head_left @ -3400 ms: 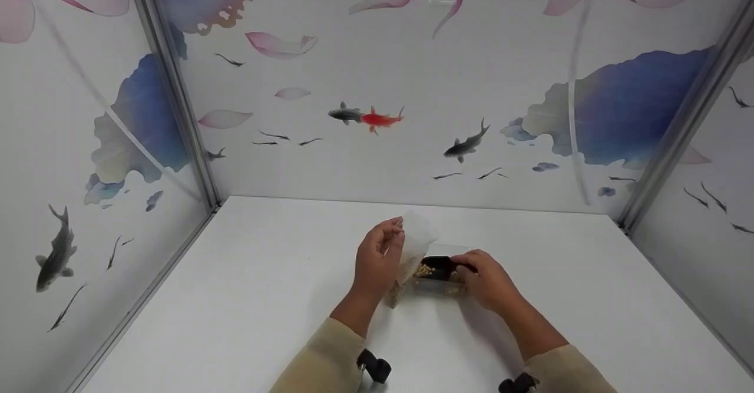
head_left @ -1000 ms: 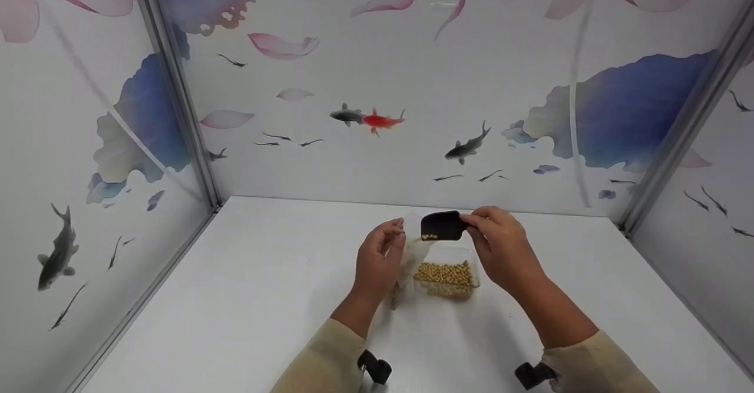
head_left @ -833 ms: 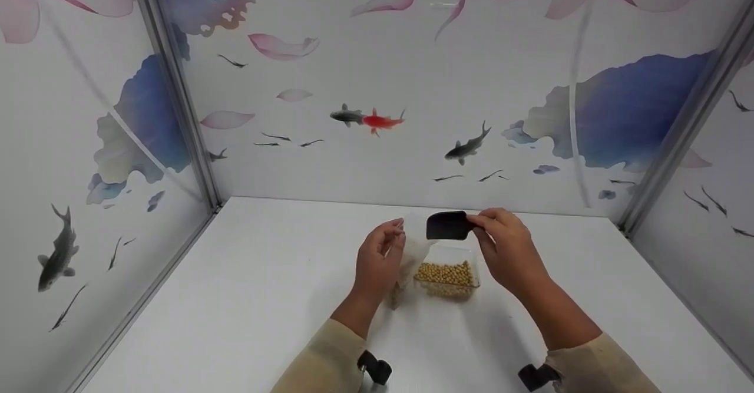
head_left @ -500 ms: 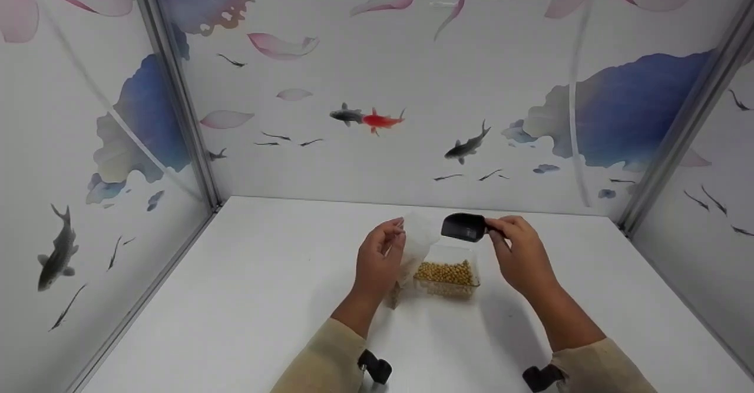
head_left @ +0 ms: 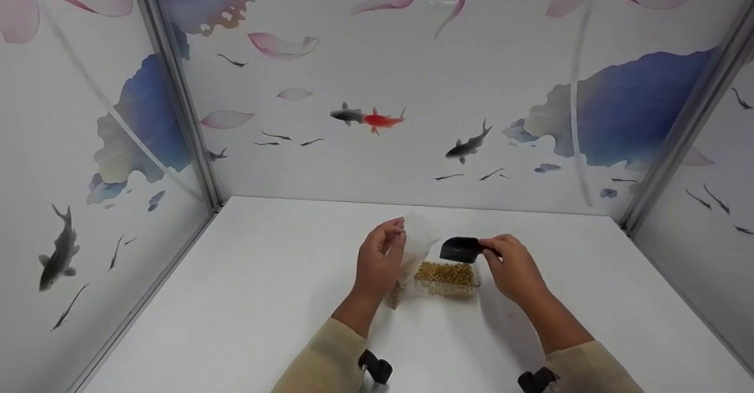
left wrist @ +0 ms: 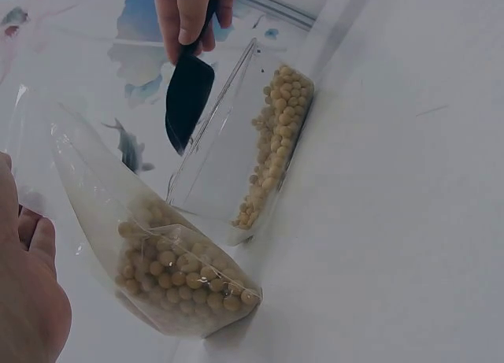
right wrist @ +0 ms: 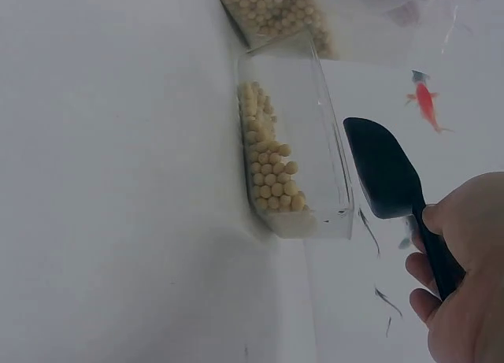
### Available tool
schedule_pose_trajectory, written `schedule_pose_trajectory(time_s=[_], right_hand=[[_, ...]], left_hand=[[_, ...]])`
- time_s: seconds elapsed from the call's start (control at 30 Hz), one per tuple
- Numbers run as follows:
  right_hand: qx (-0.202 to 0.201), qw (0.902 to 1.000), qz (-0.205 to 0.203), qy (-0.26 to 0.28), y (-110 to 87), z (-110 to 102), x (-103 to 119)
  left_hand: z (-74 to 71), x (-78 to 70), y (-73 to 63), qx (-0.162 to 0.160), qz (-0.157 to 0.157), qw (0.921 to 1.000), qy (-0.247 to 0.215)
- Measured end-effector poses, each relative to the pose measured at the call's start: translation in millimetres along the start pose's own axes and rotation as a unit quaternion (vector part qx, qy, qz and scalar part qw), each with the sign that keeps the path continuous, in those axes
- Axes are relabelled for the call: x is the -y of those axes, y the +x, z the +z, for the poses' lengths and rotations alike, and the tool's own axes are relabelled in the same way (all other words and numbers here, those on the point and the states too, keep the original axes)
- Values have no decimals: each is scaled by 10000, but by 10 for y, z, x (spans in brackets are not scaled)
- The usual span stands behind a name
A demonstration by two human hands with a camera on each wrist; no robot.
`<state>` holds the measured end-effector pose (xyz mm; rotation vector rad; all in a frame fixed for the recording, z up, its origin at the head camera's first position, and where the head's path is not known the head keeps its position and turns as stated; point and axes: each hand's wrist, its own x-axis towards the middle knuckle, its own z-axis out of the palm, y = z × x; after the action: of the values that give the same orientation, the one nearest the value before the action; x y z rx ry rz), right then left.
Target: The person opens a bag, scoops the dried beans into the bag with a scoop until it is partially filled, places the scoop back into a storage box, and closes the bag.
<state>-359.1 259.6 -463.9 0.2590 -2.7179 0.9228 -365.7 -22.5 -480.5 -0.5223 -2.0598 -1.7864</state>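
Observation:
My left hand [head_left: 380,260] pinches the upper edge of a clear plastic bag [head_left: 417,237], which stands upright on the table. Soybeans fill the bag's lower part [left wrist: 181,272] in the left wrist view. To its right stands a clear rectangular box [right wrist: 319,119] with a layer of soybeans [head_left: 445,273] in the bottom. By its handle, my right hand [head_left: 512,266] grips a black scoop [head_left: 459,250]. The scoop hangs just above the box's far rim, and no beans show in it. Part of the left hand lies outside the left wrist view.
A white table [head_left: 253,299] carries the bag and the box. Behind it rises a white panel [head_left: 294,169] printed with fish and petals, with similar panels at both sides. Metal posts [head_left: 177,86] stand at the corners.
The scoop rose out of the box and tipped its beans into the bag. Then my right hand drew it rightward and lowered it toward the box. My left hand kept its place.

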Motion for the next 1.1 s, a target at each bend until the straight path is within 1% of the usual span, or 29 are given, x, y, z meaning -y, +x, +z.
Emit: schedule_pose_trajectory(time_s=[0.13,0.23,0.33,0.4,0.47,0.6,0.7,0.77,0.83,0.97,1.1], right_hand=[[139,9997,46,-215,-7,80,12],[106,9981,-39,-608,-22,123,33],[-121,9932,-361,-1101,-32,151,44],[-155,9895,-479,-1353,-29,151,61],[-80,9866,-539,-1539,-13,144,79],[350,9820,-448,-1801,41,122,132],[567,9776,-465,-1974,83,123,158],[657,9756,-518,-2028,106,129,163],[698,9765,-545,-1966,124,142,167],[708,9835,-483,-1591,147,203,164],[739,9902,-335,-1140,145,313,161]], left_hand=[[-3,8,-11,-16,0,10000,23],[-5,21,-14,-17,3,10000,8],[-1,27,-11,1,37,10000,13],[6,28,-9,-15,60,10000,28],[9,25,-8,-38,58,10000,46],[17,25,-6,-82,30,10000,44],[19,16,-7,-53,38,10000,30],[16,7,-6,-35,27,10000,31],[15,-2,-3,-28,9,10000,32],[13,-10,0,-29,-23,10000,9],[18,-16,-1,-44,-21,10000,24]])
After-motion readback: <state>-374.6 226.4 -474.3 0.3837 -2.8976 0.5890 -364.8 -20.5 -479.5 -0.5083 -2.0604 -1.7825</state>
